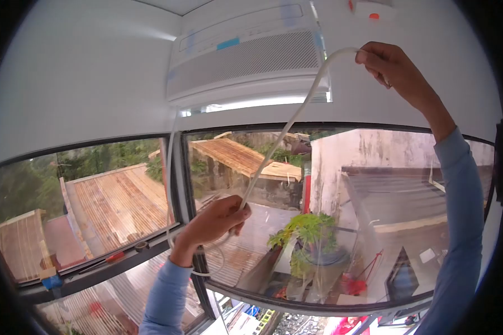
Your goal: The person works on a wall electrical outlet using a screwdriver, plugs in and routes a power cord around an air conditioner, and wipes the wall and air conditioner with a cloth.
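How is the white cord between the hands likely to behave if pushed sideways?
The white cord probably bends easily but springs somewhat, since it arches near the right hand without a visible kink. It looks thin, so likely light. Slack might swing or snag: a loose loop hangs below the left hand.

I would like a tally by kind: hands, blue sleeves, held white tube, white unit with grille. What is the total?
Hands: 2 (left hand, right hand)
Blue sleeves: 2 (left sleeve, right sleeve)
White tube: 1
White unit: 1
Total: 6
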`<action>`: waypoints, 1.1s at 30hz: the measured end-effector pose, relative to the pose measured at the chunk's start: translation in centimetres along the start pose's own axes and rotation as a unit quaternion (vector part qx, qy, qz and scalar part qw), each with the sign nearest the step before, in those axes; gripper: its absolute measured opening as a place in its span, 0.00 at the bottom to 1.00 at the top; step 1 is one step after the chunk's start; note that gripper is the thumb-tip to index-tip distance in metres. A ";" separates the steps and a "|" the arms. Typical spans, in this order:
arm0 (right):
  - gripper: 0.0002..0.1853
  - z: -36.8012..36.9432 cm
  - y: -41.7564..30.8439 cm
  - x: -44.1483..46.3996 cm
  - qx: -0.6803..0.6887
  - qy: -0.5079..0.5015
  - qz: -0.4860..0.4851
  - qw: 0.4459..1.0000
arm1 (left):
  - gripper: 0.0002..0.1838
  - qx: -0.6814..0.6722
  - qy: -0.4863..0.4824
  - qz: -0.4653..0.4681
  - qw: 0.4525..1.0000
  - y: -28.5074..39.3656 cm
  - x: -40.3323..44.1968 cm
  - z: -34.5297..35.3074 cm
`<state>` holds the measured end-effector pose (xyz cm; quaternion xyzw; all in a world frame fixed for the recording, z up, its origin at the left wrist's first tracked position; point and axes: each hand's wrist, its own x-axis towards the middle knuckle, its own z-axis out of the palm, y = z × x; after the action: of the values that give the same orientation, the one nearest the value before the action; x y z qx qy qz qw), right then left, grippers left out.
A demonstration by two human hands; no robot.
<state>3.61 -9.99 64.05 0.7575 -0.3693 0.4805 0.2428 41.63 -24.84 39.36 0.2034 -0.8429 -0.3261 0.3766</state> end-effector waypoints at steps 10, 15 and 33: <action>0.15 -11.0 6.2 -1.9 -0.001 0.195 0.103 0.975 | 0.18 0.298 0.179 0.052 0.936 2.7 -2.0 -8.2; 0.14 -11.8 11.0 -3.6 -0.016 0.053 0.136 0.989 | 0.21 0.096 0.346 0.187 0.914 6.8 1.5 -14.4; 0.18 16.9 4.9 -25.7 0.335 -0.647 0.169 0.664 | 0.26 0.215 0.246 0.283 0.902 28.2 13.5 -6.4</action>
<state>2.16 -16.83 33.66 0.8325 -0.3693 -0.0058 -0.4130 35.24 -15.52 69.19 0.1062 -0.7951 0.0436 0.5956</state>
